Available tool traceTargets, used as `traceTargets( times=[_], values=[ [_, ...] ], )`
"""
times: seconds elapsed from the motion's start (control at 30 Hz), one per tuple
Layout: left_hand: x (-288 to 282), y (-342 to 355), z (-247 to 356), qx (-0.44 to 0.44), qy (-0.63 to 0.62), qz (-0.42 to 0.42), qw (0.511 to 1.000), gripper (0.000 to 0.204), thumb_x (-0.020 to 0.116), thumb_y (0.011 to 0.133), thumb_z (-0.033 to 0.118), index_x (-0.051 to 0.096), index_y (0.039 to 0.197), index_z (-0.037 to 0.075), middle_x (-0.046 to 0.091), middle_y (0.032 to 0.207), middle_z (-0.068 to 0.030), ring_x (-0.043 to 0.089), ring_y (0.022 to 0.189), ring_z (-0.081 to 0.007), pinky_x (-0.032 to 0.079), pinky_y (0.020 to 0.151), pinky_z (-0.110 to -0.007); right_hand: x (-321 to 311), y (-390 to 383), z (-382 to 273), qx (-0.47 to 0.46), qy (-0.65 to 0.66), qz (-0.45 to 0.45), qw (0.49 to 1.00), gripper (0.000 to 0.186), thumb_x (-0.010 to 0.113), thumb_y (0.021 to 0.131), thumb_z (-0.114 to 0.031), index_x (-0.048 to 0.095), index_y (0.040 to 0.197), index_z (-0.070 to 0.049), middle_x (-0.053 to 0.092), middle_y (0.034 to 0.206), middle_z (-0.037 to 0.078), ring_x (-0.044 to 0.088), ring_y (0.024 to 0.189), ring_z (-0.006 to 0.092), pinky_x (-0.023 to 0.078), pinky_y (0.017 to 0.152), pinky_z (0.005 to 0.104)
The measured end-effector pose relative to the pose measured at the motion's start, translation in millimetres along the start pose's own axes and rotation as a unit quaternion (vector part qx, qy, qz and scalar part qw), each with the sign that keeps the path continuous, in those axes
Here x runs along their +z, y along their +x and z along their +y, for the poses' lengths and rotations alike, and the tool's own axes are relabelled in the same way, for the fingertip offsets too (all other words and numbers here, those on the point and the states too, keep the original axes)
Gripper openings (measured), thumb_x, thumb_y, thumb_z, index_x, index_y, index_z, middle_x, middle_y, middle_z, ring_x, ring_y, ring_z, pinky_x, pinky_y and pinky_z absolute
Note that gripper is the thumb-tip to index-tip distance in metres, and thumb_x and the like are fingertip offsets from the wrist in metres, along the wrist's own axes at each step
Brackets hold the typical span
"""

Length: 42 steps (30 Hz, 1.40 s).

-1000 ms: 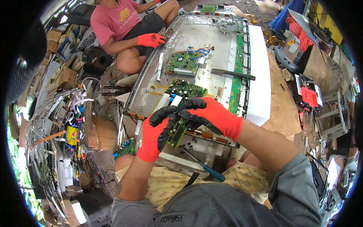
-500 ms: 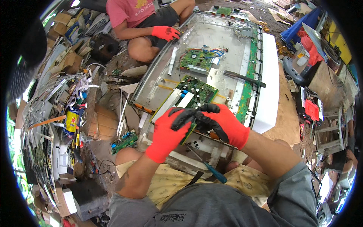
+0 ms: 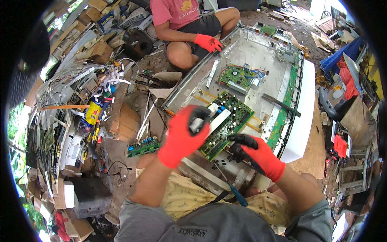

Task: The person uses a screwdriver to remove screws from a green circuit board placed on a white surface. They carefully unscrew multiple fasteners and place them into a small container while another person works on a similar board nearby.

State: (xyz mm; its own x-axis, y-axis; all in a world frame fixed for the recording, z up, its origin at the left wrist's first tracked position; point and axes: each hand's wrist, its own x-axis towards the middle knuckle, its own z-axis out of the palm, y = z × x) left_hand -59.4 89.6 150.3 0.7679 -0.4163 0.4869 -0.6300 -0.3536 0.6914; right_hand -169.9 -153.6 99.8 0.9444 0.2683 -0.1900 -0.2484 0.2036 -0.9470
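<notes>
My left hand [image 3: 182, 139], in a red glove with black fingertips, is closed around a small silver-grey piece [image 3: 196, 125], perhaps metal, and is raised over the left edge of a green circuit board [image 3: 238, 117]. That board carries long pale heat sinks and lies tilted on the near end of a flat panel frame [image 3: 256, 68]. At the board's lower right edge hovers my right hand [image 3: 258, 157], fingers bent but apart, with nothing visible between them. Below the board are several small black parts [image 3: 230, 159] and a screwdriver [image 3: 238, 195] with a teal handle.
Another person's red-gloved hand [image 3: 208, 42] rests at the frame's far left edge. A second board [image 3: 236, 76] with wires and a dark bar [image 3: 281, 105] lie on the frame. A small board [image 3: 143, 147] sits on the ground at left, beside heaped scrap [image 3: 68, 117].
My hands, together over the board before, have come apart. The left has moved leftward and up with the silver-grey piece; the right has lowered toward the board's edge. The view has shifted.
</notes>
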Motion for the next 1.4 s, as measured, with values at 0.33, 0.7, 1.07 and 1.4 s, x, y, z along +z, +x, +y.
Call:
traceTargets(
  times=[0.33,0.7,1.07,1.4],
  values=[
    [-103.9,106.9,-124.2,0.152,0.101,0.268,0.946,0.025,0.073,0.087,0.000,0.069,0.111,-0.002,0.071,0.101,-0.0110,0.068,0.095,-0.0201,0.053,0.088,-0.033,4.1,-11.9,-6.2,0.054,-0.183,-0.002,0.982,0.042,0.065,0.094,-0.006,0.063,0.135,-0.004,0.072,0.117,0.015,0.068,0.105,0.0180,0.053,0.095,0.0339],
    [-130.0,125.7,-394.6,-0.231,0.224,0.143,0.936,0.038,0.065,0.095,0.032,0.071,0.119,0.003,0.073,0.112,-0.0231,0.068,0.111,-0.0393,0.052,0.095,-0.043,-1.6,14.4,-1.1,0.026,-0.258,0.003,0.966,0.034,0.065,0.093,-0.008,0.067,0.126,-0.005,0.072,0.111,0.016,0.071,0.101,0.0289,0.055,0.091,0.0371],
    [-81.8,21.1,-126.7,-0.225,-0.041,-0.115,0.967,0.023,0.069,0.096,0.015,0.069,0.111,-0.003,0.071,0.100,-0.0037,0.062,0.089,-0.0098,0.050,0.083,-0.027,-0.5,-18.9,59.7,0.101,-0.556,-0.037,0.824,0.049,0.067,0.091,-0.046,0.062,0.112,-0.002,0.071,0.093,0.020,0.068,0.097,0.0372,0.054,0.084,0.0458],
    [15.5,-17.6,-74.4,0.032,0.268,-0.302,0.915,0.073,0.086,0.072,0.020,0.055,0.136,0.003,0.057,0.135,-0.0185,0.055,0.126,-0.0391,0.045,0.106,-0.047,23.4,-68.1,126.6,0.027,-0.628,-0.048,0.776,0.070,0.076,0.079,-0.041,0.057,0.132,0.000,0.071,0.102,0.017,0.071,0.092,0.0342,0.057,0.072,0.0460]
  ],
)
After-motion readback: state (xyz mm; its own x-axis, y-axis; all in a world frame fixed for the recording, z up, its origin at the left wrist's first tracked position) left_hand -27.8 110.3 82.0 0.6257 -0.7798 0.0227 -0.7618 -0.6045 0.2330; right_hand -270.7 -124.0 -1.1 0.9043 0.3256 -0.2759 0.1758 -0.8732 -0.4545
